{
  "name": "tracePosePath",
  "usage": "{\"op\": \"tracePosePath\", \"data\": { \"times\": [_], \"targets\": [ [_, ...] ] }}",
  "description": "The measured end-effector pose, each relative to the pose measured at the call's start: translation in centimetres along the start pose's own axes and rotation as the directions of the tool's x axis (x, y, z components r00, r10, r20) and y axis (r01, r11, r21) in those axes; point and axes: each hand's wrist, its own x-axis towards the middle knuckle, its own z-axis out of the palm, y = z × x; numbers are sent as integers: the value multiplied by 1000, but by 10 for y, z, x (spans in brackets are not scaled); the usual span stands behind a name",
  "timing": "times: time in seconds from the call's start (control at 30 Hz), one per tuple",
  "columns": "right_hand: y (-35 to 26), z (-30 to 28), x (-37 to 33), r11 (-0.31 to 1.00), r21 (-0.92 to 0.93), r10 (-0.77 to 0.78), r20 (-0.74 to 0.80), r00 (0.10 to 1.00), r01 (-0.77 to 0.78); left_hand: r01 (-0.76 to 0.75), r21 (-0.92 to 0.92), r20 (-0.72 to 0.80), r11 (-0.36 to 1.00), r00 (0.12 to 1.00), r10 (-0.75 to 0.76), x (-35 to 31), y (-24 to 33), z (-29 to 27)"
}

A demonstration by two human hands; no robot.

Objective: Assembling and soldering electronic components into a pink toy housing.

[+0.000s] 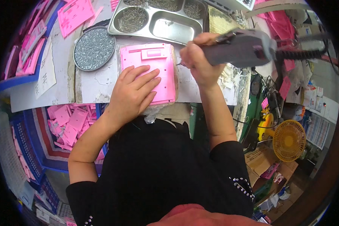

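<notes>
A pink plastic panel (165, 84) lies on a clear plastic-wrapped pad at the table's front edge. Near its far end sits a small pink rectangular piece (153, 54). My left hand (130, 92) rests flat on the panel's left side, fingers stretched out and spread. Wrapped in my right hand (203, 66) is a dark grey electric screwdriver (241, 49), held sideways just right of the panel. Its thin bit points left, apart from the panel, and its coiled cable runs off to the right.
A round dish of small metal screws (94, 49) stands left of the panel. Behind it is a compartmented steel tray (148, 19) with more screws. Pink parts fill a blue-edged crate (69, 122) below the table. Small white pieces (228, 79) lie at right, above a yellow fan (289, 140).
</notes>
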Motion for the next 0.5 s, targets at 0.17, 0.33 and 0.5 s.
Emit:
{"op": "tracePosePath", "data": {
  "times": [0.17, 0.33, 0.5],
  "targets": [
    [6, 0, 11, 992, 6, -129, 62, 990, 129, 34, 10, 28, 999, 999, -34, 2, 4, -2],
    [12, 3, 10, 990, -105, -85, 126, 988, 98, 32, 11, 25, 999, 999, -33, 5, 3, 0],
    [-23, -12, -10, 998, 37, -58, 197, 979, 51, 26, 9, -9, 1000, 1000, -26, 5, 3, 1]
  ]
}}
